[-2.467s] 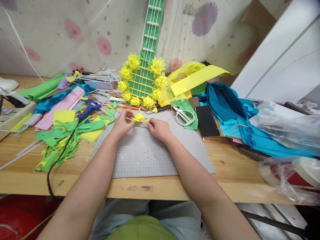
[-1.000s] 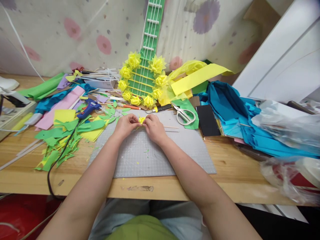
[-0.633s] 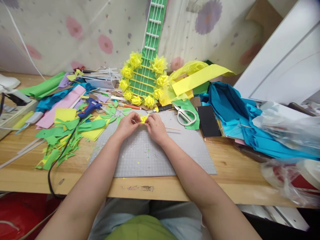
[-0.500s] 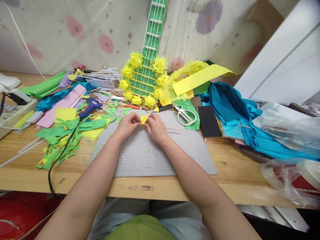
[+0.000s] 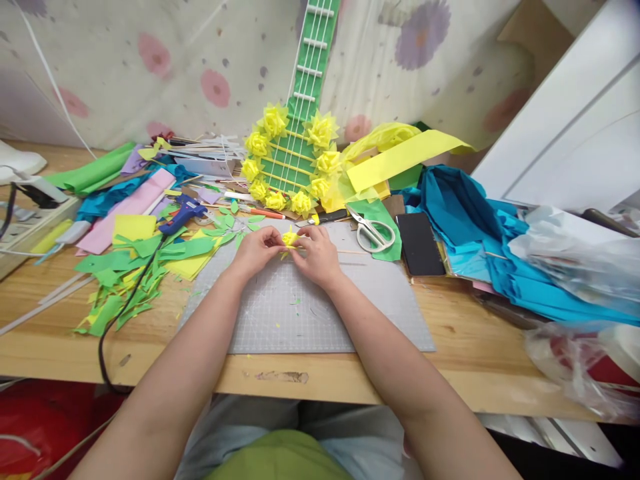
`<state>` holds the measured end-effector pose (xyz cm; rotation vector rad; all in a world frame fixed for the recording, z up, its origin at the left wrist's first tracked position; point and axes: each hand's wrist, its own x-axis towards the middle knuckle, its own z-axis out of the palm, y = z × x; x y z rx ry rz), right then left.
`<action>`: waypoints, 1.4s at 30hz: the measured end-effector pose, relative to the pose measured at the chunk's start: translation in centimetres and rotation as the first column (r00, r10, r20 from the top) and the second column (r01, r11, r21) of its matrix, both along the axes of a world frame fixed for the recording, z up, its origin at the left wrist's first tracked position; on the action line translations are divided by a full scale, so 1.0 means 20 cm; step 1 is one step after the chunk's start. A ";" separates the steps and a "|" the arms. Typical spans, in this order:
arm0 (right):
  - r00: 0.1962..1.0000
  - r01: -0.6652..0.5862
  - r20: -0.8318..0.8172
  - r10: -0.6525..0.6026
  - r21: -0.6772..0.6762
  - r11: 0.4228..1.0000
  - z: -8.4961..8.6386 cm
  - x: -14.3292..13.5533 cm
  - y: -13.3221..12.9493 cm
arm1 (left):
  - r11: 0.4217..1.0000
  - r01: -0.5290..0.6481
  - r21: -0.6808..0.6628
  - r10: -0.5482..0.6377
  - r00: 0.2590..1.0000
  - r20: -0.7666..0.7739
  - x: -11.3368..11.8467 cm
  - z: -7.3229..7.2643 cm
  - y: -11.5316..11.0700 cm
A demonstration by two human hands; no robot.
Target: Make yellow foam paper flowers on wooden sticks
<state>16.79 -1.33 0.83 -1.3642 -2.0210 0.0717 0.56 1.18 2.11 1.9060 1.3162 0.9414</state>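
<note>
A small yellow paper flower (image 5: 289,239) is pinched between both hands above the grey cutting mat (image 5: 320,313). My left hand (image 5: 257,253) grips its left side with thumb and fingertips. My right hand (image 5: 316,255) holds it from the right, fingers curled over. A thin wooden stick (image 5: 353,252) shows just right of the right hand. Behind the hands, a green guitar-shaped craft (image 5: 293,160) leans on the wall, ringed with several yellow paper flowers. Green paper leaves (image 5: 235,227) lie beyond the left hand.
Scissors (image 5: 373,233) rest on green paper, beside a black phone (image 5: 421,244). A utility knife (image 5: 330,217) lies behind the mat. On the left are a blue glue gun (image 5: 185,212), its black cord, and green scraps (image 5: 117,287). Blue crepe paper (image 5: 460,207) is piled at right.
The yellow flower has turned slightly upright and shows more between the hands. The right-hand fingers have shifted a little on it. The view has moved slightly.
</note>
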 end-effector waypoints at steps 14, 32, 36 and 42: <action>1.000 -0.029 0.009 0.029 -0.047 0.998 -0.01 0.01 0.01 | 0.993 -0.090 0.081 0.103 0.978 -0.180 0.01 0.03 -0.01; 0.996 0.028 -0.080 -0.030 -0.036 0.999 -0.05 0.01 0.05 | 0.992 -0.090 0.084 0.099 0.990 -0.105 0.04 0.00 -0.01; 0.993 0.064 -0.097 -0.068 -0.037 0.997 -0.05 0.01 0.06 | 0.990 -0.095 0.103 0.104 0.991 -0.082 0.04 -0.02 0.00; 0.992 0.081 -0.089 -0.088 -0.073 0.994 -0.05 0.00 0.06 | 0.992 -0.034 0.121 0.040 0.998 -0.046 0.05 -0.05 0.01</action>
